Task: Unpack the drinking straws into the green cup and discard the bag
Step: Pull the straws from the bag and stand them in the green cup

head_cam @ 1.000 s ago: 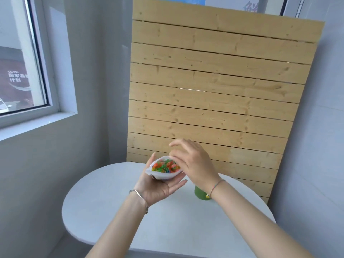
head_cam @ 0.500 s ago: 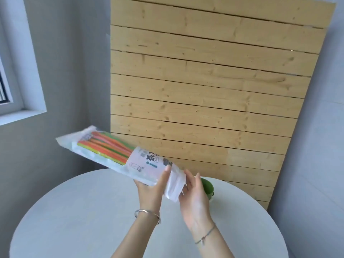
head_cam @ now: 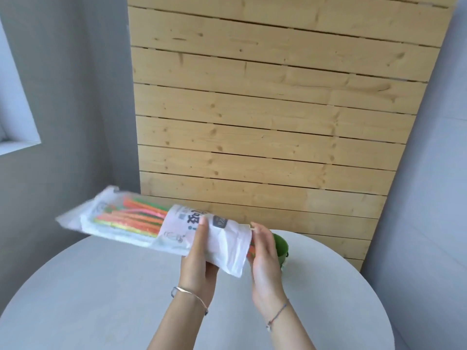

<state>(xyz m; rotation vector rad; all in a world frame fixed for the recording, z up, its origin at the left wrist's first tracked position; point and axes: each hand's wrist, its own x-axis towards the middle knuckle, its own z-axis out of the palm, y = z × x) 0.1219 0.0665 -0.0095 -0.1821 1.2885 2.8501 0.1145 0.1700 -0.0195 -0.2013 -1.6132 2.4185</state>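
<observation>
- Clear plastic bag (head_cam: 141,223) of orange and green straws (head_cam: 136,217) is held level above the white desk (head_cam: 101,286).
- Left hand (head_cam: 199,258) fingers grip the bag.
- Right hand (head_cam: 265,256) is flat-open against its open end.
- Green cup (head_cam: 281,246) stands on the desk behind the right hand.

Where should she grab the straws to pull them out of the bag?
Probably at their ends by the bag's open mouth, coming from the right. The bag lies almost level in the left hand, its open end facing the right hand, where a few straws peek out. Pinch those tips and pull sideways toward the green cup.
</observation>
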